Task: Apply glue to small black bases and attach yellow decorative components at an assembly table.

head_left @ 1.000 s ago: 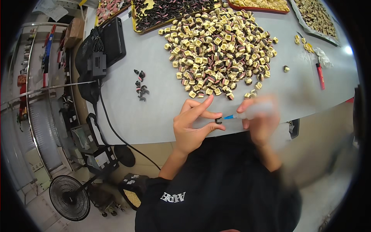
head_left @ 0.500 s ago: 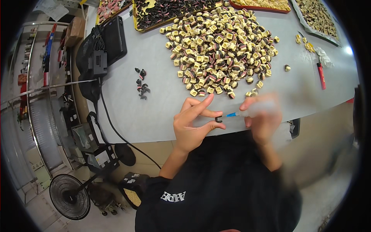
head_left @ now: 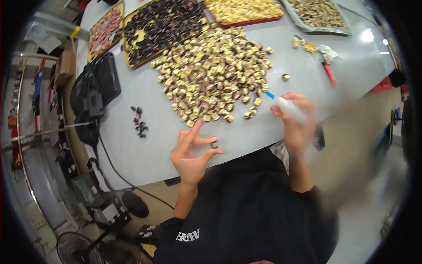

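Observation:
My left hand (head_left: 190, 160) is near the front edge of the grey table, pinching a small black C-shaped piece (head_left: 214, 145) between thumb and a fingertip. Its other fingers stretch upward. In my right hand (head_left: 300, 125) is a white squeeze bottle (head_left: 289, 108) with a blue nozzle tip, slightly blurred. The nozzle points up and left, close to the right edge of a big pile of small cream, black and pink pieces (head_left: 215, 75). A few of those pieces lie loose below the pile. Several small black pieces (head_left: 139, 123) lie left of it.
Along the far side stand a tray of pink pieces (head_left: 89, 58), a tray of black pieces (head_left: 129, 61), a red tray of cream pieces (head_left: 250, 22) and a lined tray (head_left: 316, 31). A red marker-like stick (head_left: 329, 74) and crumpled tissue (head_left: 327, 53) lie right. A black cable (head_left: 114, 160) hangs left.
My right hand has drawn the bottle away from the black piece, and its nozzle now points toward the pile. My left hand keeps its pinch on the piece. The whole view has shifted.

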Demonstrator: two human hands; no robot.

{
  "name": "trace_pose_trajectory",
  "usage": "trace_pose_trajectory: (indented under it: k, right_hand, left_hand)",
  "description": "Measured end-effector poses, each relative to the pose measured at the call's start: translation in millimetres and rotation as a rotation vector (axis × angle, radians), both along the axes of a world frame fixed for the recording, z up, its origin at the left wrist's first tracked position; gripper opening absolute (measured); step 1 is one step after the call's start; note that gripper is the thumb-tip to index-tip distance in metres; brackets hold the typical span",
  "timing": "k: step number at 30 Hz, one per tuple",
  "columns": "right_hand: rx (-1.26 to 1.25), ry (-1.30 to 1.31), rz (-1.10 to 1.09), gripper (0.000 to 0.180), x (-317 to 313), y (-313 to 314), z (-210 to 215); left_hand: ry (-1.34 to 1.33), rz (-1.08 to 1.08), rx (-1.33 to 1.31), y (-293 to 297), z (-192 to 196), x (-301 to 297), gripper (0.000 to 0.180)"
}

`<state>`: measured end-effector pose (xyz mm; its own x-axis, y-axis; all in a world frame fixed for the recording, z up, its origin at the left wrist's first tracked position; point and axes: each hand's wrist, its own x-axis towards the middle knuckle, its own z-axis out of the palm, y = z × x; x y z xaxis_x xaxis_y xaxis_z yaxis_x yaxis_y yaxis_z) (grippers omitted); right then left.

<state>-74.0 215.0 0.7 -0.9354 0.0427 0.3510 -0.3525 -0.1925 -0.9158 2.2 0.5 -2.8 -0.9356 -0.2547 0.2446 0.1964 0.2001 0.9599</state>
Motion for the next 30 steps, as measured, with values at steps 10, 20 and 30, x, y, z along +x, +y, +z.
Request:
trace_pose_trajectory:
  k: [10, 20, 30]
  right_hand:
    - [0.513, -0.03, -0.192, 0.04, -26, 58, -8]
    - [0.967, 0.049, -0.444, 0.021, -97, 115, 19]
    - [1.096, 0.142, -0.337, 0.014, -140, 119, 8]
  left_hand:
    - [0.024, -0.002, 0.025, 2, 1, 3, 0.068]
    - [-0.001, 0.008, 0.034, 4, 0, 3, 0.068]
    - [-0.004, 0.018, 0.022, -2, -2, 8, 0.071]
